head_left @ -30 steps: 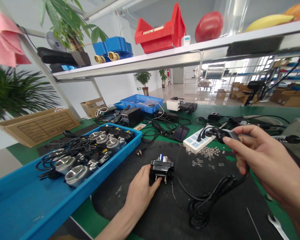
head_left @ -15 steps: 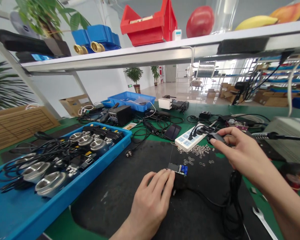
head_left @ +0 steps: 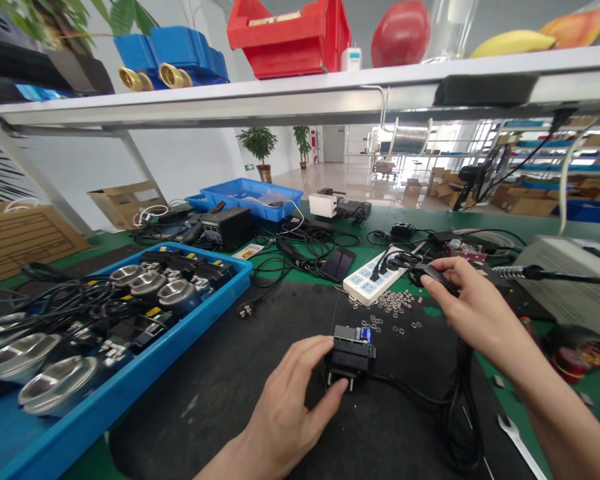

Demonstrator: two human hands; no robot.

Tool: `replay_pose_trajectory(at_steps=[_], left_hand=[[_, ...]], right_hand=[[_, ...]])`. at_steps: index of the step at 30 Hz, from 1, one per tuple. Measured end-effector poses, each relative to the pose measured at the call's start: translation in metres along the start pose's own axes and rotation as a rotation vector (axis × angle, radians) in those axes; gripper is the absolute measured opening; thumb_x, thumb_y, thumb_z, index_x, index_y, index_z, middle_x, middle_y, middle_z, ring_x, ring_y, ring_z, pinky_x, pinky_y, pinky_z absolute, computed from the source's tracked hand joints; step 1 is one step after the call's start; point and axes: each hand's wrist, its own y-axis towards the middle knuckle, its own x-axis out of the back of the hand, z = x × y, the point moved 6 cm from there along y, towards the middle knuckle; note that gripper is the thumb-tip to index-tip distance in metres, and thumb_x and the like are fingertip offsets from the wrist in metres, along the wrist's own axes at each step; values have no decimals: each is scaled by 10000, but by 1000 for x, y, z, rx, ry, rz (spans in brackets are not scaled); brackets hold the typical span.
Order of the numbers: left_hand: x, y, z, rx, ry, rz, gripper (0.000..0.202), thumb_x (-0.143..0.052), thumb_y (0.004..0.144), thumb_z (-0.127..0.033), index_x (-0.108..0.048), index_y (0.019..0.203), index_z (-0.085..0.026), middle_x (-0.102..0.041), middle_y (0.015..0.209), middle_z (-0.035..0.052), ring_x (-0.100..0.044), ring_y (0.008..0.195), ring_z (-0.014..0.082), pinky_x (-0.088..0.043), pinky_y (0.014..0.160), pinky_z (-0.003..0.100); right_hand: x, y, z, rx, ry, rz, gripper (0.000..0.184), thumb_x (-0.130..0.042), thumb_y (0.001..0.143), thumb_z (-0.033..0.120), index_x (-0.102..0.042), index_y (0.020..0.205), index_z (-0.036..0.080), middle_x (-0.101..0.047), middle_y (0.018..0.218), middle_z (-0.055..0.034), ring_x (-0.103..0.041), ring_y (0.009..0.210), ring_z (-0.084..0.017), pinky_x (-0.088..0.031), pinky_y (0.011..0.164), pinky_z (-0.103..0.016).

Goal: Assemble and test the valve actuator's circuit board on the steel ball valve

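A long blue plastic tray (head_left: 190, 327) of metal cups fills the green table's left edge. On the black rubber mat (head_left: 260, 400) at the near edge, the left hand (head_left: 290, 400) pinches a small black electrical module (head_left: 349, 352). The right hand (head_left: 473, 303) grips a black plug (head_left: 427, 272) beside the white power strip (head_left: 373, 280).

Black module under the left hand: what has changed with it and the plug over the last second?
The left hand turned the black module over on the dark mat and now pinches it between thumb and fingers. The right hand carried the black plug closer to the white power strip. Its grip on the plug is unchanged; the blue tray and washers stayed put.
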Motion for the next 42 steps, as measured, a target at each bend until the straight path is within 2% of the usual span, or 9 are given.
replay_pose_trajectory(at_steps=[4,7,11,21,25,28,33,37,42], left_hand=[[-3,13,34,499,-256,-24,361,-524,1030,-536,-637,1232,-257,-688,1179,68,-642,1067,261,-492,922,336],[-15,27,43,561,-345,147,479,-479,1012,-649,-710,1048,-232,-725,972,50,-660,894,247,-478,759,299],[-22,31,48,603,-419,316,537,-477,988,-698,-728,1087,-234,-734,1031,55,-667,906,240,-474,742,280],[-19,12,18,524,-409,471,808,-915,662,-587,-631,1351,-274,-696,1148,68,-652,1022,295,-522,843,331],[-19,14,-4,324,-259,510,996,-964,574,-545,-544,1443,-298,-614,1350,90,-599,1196,362,-493,1028,409],[-23,19,-13,175,-205,538,880,-948,590,-469,-571,1367,-295,-650,1260,62,-626,1135,328,-490,1024,393],[-27,34,14,168,-237,419,871,-940,452,-475,-595,1220,-250,-695,1039,14,-664,902,272,-552,829,358],[-25,42,51,284,-267,276,793,-875,639,-480,-509,1305,-252,-702,980,-2,-677,893,236,-556,828,348],[-18,35,70,343,-248,231,815,-887,658,-490,-494,1336,-267,-681,900,-18,-665,853,239,-538,808,369]], right_hand=[[-5,-2,2,-23,49,26,364,-657,933,500,-608,1190,247,-731,986,-82,-609,563,-188,-449,502,-297],[-7,-1,1,-12,59,25,380,-670,922,502,-608,1187,237,-727,960,-80,-608,542,-179,-455,493,-291],[-9,0,1,-7,58,33,382,-674,918,494,-601,1192,238,-724,913,-57,-594,502,-166,-450,482,-289],[-25,0,7,-37,51,98,353,-621,977,515,-555,1221,269,-735,1087,-54,-626,475,-146,-473,523,-315],[-24,-1,6,-38,-49,100,369,-570,1007,530,-580,1258,259,-748,1067,-53,-654,522,-165,-503,586,-342],[-24,-1,2,-27,-104,101,391,-557,1010,536,-614,1263,244,-747,947,-43,-663,563,-195,-502,615,-352],[-39,15,-2,7,-230,107,382,-528,1027,497,-635,1251,207,-763,979,-81,-725,773,-266,-518,708,-366],[-74,44,7,63,-362,185,323,-524,1057,400,-646,1255,176,-759,1113,-127,-718,1038,-297,-522,902,-401],[-123,65,6,46,-527,284,314,-576,1067,402,-640,1254,158,-721,1114,-79,-716,991,-233,-576,912,-451]])
